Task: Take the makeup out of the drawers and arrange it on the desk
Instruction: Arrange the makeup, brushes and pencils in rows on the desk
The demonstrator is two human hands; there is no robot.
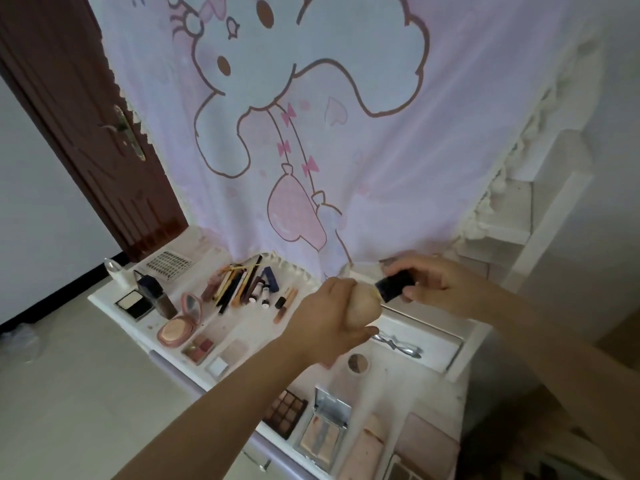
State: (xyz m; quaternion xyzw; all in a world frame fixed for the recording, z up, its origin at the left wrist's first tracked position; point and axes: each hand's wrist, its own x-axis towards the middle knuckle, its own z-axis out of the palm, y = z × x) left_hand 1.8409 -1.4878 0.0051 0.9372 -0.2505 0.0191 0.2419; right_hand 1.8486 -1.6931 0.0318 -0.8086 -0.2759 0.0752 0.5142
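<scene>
From the head camera: left hand (323, 318) has its fingers wrapped around a beige sponge (363, 306), and right hand (427, 284) is gripping a black tube (394, 284) whose end touches the sponge, both held above the white desk (114, 299). Below the right fingers there's an open drawer (446, 348). Left of the left fingers: a pile of pencils (239, 282), a pink compact (180, 323) and a blush palette (201, 348).
</scene>
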